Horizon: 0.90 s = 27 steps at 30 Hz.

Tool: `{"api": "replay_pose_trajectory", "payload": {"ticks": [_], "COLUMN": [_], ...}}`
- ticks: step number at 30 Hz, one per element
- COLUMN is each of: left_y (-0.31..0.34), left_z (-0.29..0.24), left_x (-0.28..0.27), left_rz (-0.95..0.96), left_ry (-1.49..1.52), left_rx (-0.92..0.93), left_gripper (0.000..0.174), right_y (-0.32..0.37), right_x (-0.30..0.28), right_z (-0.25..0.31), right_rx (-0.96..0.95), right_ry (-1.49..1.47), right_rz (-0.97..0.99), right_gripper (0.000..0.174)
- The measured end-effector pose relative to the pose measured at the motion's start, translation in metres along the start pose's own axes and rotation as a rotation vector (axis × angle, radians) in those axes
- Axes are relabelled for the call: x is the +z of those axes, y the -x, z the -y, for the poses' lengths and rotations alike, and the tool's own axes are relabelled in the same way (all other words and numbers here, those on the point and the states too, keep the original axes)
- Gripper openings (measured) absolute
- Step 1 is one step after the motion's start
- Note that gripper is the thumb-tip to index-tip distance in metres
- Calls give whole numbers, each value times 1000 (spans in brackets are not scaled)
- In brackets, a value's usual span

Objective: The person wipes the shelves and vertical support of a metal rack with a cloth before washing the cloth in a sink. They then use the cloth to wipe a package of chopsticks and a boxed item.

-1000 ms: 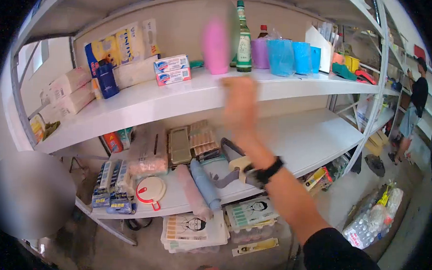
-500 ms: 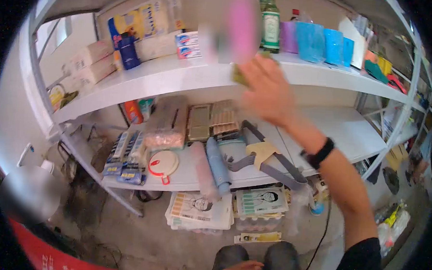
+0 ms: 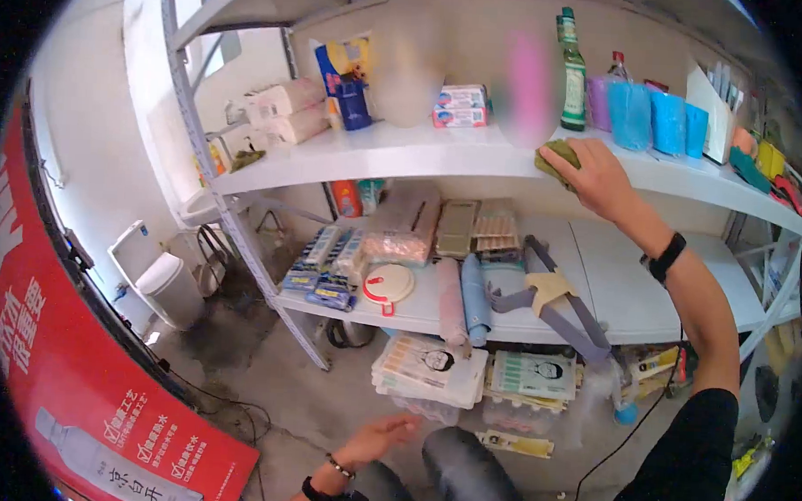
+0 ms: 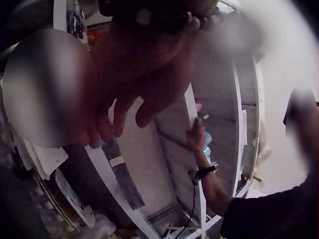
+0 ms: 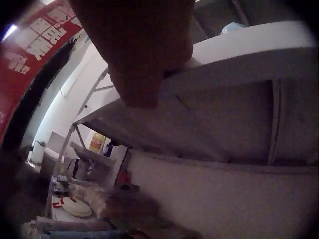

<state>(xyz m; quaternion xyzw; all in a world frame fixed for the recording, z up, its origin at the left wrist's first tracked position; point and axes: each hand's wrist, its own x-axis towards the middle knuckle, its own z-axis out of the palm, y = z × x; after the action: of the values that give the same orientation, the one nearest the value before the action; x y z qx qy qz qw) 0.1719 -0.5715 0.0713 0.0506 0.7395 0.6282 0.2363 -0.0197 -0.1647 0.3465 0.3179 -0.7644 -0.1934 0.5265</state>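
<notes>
In the head view my right hand (image 3: 605, 181) holds a folded olive-green cloth (image 3: 557, 161) against the front edge of the upper white shelf (image 3: 405, 168). Just behind the cloth stand a green glass bottle (image 3: 573, 83) and a blurred pink bottle (image 3: 531, 82). My left hand (image 3: 379, 439) hangs low beside my knee with loose fingers and nothing in it. It looms dark in the left wrist view, fingers pointing down. In the right wrist view the right hand (image 5: 144, 59) lies at the shelf edge, its fingertips in shadow.
Blue cups (image 3: 629, 117) and soap boxes (image 3: 461, 105) stand on the upper shelf. The lower shelf (image 3: 650, 279) bears a round lid (image 3: 389, 286), rolled bags and a grey strap (image 3: 586, 321). Stacked packs (image 3: 432, 368) lie below. A red banner (image 3: 117, 390) fills the left side.
My right hand has slid the cloth rightward along the shelf edge, to below the green bottle. The head view has turned left, bringing in the red banner. My left hand shows more fully.
</notes>
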Motion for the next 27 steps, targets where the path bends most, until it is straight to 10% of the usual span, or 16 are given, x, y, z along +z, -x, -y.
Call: {"api": "replay_pose_trajectory", "payload": {"ticks": [18,20,27], "left_y": [-41,-37,-25], "left_z": [71,98,93], "left_x": [1,-27,-88], "left_rz": [333,359,104], "left_ry": [-196,245,137], "left_rx": [142,-90,45], "left_gripper": [39,40,38], "right_y": [-4,-36,-253], "right_x": [68,87,165], "right_z": [57,88,255], "right_rx": [121,123,49], "right_ry": [79,155,-99], "right_rz": [-121,-127,-287], "right_gripper": [62,59,43]}}
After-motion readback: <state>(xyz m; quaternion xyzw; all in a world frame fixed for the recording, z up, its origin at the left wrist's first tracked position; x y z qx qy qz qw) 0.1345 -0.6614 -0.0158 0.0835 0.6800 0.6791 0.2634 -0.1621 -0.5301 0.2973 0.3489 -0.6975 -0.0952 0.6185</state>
